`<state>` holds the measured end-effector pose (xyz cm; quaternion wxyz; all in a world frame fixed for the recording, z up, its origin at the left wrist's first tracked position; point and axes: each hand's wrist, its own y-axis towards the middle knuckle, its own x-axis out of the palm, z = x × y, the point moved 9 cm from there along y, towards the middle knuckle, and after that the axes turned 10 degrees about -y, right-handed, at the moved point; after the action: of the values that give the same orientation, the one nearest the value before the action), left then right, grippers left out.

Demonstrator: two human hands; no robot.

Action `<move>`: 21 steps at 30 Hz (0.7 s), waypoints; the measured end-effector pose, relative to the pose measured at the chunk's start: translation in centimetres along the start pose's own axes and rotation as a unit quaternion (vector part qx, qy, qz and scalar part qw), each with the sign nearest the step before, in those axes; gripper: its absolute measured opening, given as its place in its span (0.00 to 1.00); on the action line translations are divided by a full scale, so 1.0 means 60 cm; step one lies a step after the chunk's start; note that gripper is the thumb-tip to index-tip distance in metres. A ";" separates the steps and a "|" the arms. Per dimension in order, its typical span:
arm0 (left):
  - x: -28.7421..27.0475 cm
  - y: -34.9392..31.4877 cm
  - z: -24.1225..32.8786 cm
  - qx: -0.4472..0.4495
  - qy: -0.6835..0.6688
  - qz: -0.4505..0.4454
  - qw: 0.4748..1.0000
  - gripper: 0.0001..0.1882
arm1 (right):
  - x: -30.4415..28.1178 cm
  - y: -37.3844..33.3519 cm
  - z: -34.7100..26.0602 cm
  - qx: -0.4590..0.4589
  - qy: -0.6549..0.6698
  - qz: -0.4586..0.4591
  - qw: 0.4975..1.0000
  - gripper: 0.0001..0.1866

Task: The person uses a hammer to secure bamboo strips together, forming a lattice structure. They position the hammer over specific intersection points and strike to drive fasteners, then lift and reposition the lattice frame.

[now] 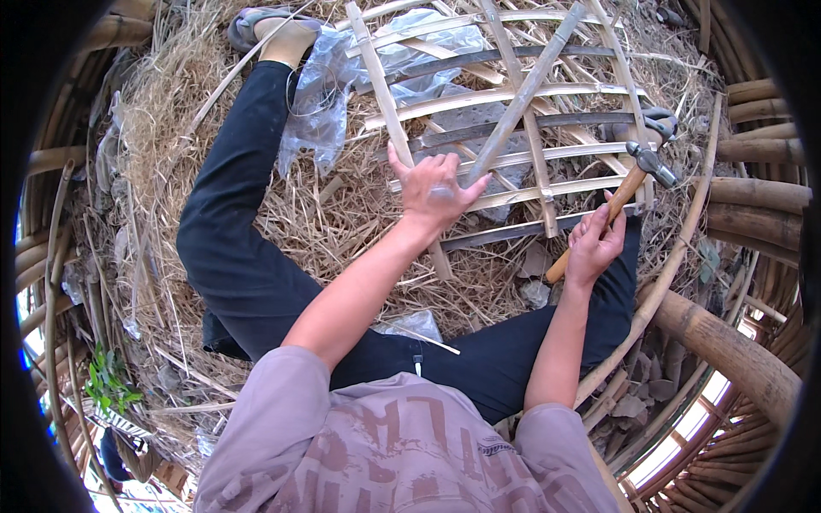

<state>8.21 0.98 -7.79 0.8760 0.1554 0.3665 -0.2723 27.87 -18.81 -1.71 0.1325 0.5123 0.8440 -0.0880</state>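
A lattice of split bamboo slats [522, 103] lies across the ground in front of me, its cross strips pale and dark. My left hand [434, 190] is at the lattice's near left corner, index finger along the left long slat and the other fingers curled over the strips; their tips are hidden. Beside its thumb, the end of a loose-looking diagonal bamboo strip [522, 107] reaches up to the far right. In my right hand [592, 244] is a ball-peen hammer [631, 190], held by its wooden handle, the metal head raised beside the lattice's right edge.
Dry straw [308, 231] covers the ground between my spread legs. Clear plastic sheeting [321, 103] lies under the lattice's left side. A thick bamboo pole [727, 350] and a long curved bamboo strip [684, 248] run along my right. Bamboo walls [761, 154] surround the spot.
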 end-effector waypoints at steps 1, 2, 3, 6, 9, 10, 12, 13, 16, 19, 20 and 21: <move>0.006 0.001 0.010 -0.002 -0.001 0.002 1.000 0.29 | 0.000 0.001 -0.001 -0.002 -0.001 -0.002 1.000 0.16; 0.015 0.002 0.015 -0.016 -0.008 -0.005 1.000 0.30 | -0.002 0.000 -0.003 -0.003 -0.007 0.002 1.000 0.16; 0.025 0.002 0.021 -0.030 -0.015 -0.012 0.999 0.30 | -0.004 -0.001 -0.005 -0.005 -0.013 0.006 1.000 0.16; 0.050 -0.001 0.050 -0.040 -0.042 -0.011 0.998 0.31 | -0.011 -0.006 -0.021 -0.004 -0.012 0.016 1.000 0.17; 0.076 -0.006 0.077 -0.053 -0.063 -0.026 0.996 0.31 | -0.023 -0.006 -0.035 -0.012 -0.006 0.026 1.000 0.17; 0.083 -0.008 0.085 -0.054 -0.066 -0.037 0.996 0.31 | -0.027 -0.008 -0.037 -0.013 -0.014 0.031 0.999 0.17; 0.092 -0.012 0.098 -0.050 -0.067 -0.043 0.996 0.29 | -0.029 -0.008 -0.039 -0.012 -0.012 0.029 0.999 0.18; 0.101 -0.013 0.095 -0.050 -0.068 -0.045 0.995 0.29 | -0.029 -0.008 -0.040 -0.013 -0.008 0.026 1.000 0.18; 0.105 -0.012 0.095 -0.050 -0.024 -0.056 0.997 0.28 | -0.029 -0.005 -0.029 0.004 -0.008 0.022 1.000 0.17; 0.105 -0.008 0.121 -0.025 0.004 -0.035 0.999 0.27 | -0.028 -0.004 -0.016 0.019 -0.002 0.010 1.000 0.17; 0.102 -0.008 0.122 -0.024 0.004 -0.035 0.999 0.27 | -0.023 -0.005 -0.006 0.032 0.004 -0.006 0.999 0.17; 0.096 -0.009 0.123 -0.018 -0.010 -0.031 0.999 0.26 | -0.018 -0.005 0.003 0.046 0.010 -0.023 0.999 0.16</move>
<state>15.33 -5.01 -6.96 0.8736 0.1259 0.3669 -0.2940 28.09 -19.93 -1.52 0.0980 0.4992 0.8519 -0.1245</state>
